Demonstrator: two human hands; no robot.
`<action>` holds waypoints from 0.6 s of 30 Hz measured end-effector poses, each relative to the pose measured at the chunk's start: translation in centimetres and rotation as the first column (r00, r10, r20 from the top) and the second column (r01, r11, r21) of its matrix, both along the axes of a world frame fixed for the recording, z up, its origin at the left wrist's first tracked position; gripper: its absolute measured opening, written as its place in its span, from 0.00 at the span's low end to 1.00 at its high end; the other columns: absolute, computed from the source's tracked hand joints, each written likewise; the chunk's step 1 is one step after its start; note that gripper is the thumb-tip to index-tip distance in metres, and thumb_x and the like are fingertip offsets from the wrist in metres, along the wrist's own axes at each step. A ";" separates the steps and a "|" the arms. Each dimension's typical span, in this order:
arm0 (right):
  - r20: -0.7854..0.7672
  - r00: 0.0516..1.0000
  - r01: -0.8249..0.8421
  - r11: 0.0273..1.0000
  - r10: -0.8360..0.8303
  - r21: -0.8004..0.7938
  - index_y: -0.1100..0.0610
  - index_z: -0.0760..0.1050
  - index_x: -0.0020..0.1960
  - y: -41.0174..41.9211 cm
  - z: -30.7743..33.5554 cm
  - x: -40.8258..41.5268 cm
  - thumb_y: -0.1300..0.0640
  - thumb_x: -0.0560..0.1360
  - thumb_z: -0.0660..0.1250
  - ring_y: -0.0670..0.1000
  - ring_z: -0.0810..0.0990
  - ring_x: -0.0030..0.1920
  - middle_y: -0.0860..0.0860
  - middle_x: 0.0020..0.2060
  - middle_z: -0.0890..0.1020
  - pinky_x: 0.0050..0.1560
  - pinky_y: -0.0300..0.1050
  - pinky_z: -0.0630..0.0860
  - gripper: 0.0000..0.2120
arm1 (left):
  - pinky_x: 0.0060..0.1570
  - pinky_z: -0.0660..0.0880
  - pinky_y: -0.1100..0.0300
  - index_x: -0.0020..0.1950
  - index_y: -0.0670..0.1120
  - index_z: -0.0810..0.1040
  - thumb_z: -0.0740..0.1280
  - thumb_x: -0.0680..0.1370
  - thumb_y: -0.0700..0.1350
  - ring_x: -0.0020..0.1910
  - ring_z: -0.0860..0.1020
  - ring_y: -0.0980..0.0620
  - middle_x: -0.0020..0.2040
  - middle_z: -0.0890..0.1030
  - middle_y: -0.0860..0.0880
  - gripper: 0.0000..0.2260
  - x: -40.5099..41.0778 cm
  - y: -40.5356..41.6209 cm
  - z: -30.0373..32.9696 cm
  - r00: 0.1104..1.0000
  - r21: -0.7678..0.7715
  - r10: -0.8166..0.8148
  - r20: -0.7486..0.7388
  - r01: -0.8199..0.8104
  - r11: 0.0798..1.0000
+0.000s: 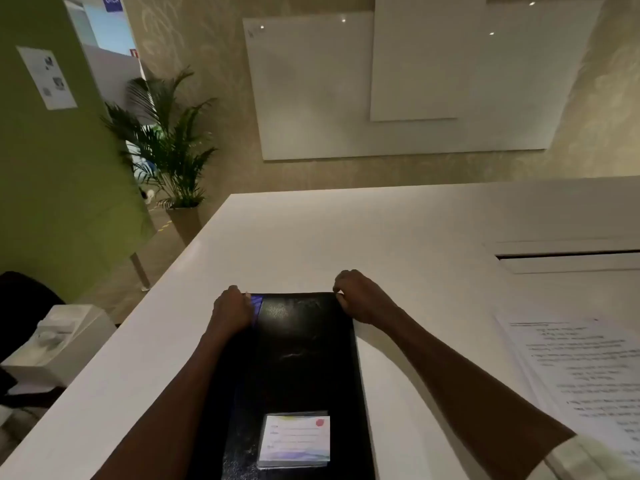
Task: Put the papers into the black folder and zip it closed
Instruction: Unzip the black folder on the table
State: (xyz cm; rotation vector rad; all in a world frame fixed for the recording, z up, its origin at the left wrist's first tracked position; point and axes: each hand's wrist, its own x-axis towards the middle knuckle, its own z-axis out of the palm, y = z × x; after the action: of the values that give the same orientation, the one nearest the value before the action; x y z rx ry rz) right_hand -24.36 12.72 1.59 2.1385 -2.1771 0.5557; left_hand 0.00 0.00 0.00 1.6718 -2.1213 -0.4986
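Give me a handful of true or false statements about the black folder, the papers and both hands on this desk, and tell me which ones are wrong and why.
1. Both hands are at the far end of the black folder. True: the left hand grips its far left corner and the right hand its far right corner.
2. The papers are already inside the folder. False: they lie on the white desk, to the right of the folder.
3. A label card sits on the near part of the folder's cover. True.
4. The right hand is holding a sheet of paper. False: its fingers curl at the folder's corner, away from the papers.
5. The folder stands upright on the desk. False: it lies flat.
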 end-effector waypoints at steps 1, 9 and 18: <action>-0.010 1.000 -0.020 0.999 0.020 0.041 0.64 0.79 0.48 -0.5 -0.2 0.4 0.62 0.76 0.59 0.60 0.76 0.54 0.59 0.52 0.79 0.51 0.55 0.75 0.10 | 0.51 0.69 0.51 0.56 0.32 0.71 0.57 0.82 0.43 0.57 0.75 0.33 0.57 0.76 0.32 0.14 0.1 -0.3 -0.2 1.000 0.011 0.022 -0.013 -0.022 1.000; 0.016 0.993 -0.114 0.992 0.113 0.053 0.64 0.79 0.45 -4.2 -1.8 2.5 0.66 0.74 0.59 0.60 0.77 0.49 0.60 0.47 0.81 0.48 0.55 0.74 0.10 | 0.52 0.70 0.49 0.46 0.29 0.76 0.57 0.80 0.38 0.53 0.76 0.34 0.50 0.78 0.31 0.13 0.4 -2.8 -0.4 0.988 0.069 0.057 -0.146 -0.048 0.996; 0.148 0.976 -0.170 0.984 0.160 0.058 0.59 0.82 0.47 -9.4 -2.4 5.3 0.67 0.72 0.60 0.58 0.80 0.48 0.57 0.45 0.84 0.48 0.50 0.76 0.13 | 0.65 0.68 0.51 0.60 0.37 0.80 0.60 0.80 0.38 0.63 0.76 0.41 0.62 0.80 0.39 0.14 1.1 -4.0 -1.5 0.934 0.119 0.116 -0.337 -0.080 0.990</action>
State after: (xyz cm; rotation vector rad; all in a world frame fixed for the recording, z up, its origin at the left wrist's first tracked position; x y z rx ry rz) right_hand -19.10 3.31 -0.82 2.4039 -2.1287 0.6717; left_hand 1.12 -4.00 -1.53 1.5981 -1.7776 -0.8168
